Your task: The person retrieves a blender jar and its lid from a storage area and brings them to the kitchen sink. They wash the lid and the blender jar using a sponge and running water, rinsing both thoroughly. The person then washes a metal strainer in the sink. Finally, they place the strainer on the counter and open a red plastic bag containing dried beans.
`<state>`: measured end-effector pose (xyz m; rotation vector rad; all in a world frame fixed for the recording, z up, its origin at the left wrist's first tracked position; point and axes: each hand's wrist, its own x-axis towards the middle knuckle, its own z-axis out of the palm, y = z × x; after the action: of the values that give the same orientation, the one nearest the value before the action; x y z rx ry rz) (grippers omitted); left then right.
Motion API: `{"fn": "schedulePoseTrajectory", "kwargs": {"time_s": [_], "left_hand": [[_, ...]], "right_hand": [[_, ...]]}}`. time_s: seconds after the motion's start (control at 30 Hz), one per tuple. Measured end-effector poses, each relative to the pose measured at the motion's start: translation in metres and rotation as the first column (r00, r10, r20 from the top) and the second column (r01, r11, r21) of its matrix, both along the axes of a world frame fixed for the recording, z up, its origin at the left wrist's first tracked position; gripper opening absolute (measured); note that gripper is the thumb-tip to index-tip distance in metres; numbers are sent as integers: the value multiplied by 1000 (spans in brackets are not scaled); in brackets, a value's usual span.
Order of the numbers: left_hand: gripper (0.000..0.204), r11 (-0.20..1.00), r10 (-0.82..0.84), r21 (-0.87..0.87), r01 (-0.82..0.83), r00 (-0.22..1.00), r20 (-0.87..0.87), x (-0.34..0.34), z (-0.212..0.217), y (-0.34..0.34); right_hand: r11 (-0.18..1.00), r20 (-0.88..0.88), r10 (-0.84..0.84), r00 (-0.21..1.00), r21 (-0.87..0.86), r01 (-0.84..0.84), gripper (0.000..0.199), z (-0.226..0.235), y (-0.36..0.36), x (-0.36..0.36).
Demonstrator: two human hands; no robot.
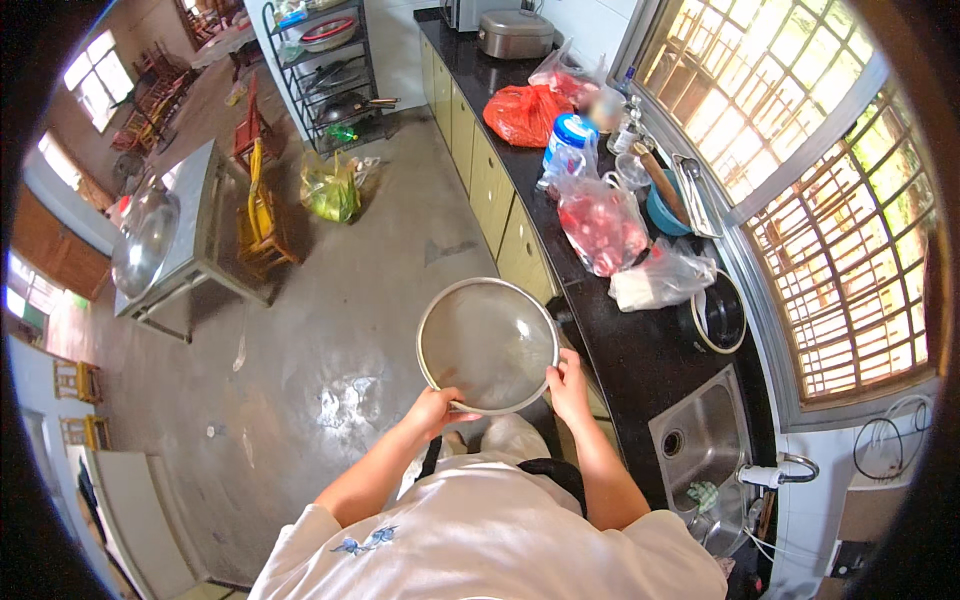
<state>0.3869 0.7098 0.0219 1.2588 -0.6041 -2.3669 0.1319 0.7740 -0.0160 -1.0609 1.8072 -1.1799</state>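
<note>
In front of my body I hold a round steel basin (487,340) with a bright rim and a greyish inside that catches some light. At its lower left rim is my left hand (440,411), closed with the thumb over the edge. My right hand (567,384) grips the right rim the same way, its fingers partly hidden by the basin. Whether anything lies in the basin, I cannot tell.
Along the right runs a black counter (630,370) with a steel sink (700,420), bagged red meat (600,225), a red bag (525,115), a teal bowl (665,212) and a rice cooker (515,35). To the left stand a metal table (205,240), a yellow chair (262,215) and bagged greens (332,195).
</note>
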Motion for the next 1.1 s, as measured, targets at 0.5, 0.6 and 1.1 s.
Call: {"fn": "schedulePoseTrajectory", "kwargs": {"time_s": [0.5, 0.6, 1.1], "left_hand": [[49, 977, 215, -40, -211, 959, 186, 4, -27, -343], [57, 968, 247, -112, -227, 942, 227, 1, -16, -418], [34, 959, 26, -279, 57, 959, 283, -97, -32, -854]], "right_hand": [[978, 71, 204, 976, 29, -207, 35, -9, -386, -11], [982, 85, 186, 979, 3, -187, 35, -5, -456, -8], [865, -176, -502, 847, -77, 496, 21, -4, -696, -94]]}}
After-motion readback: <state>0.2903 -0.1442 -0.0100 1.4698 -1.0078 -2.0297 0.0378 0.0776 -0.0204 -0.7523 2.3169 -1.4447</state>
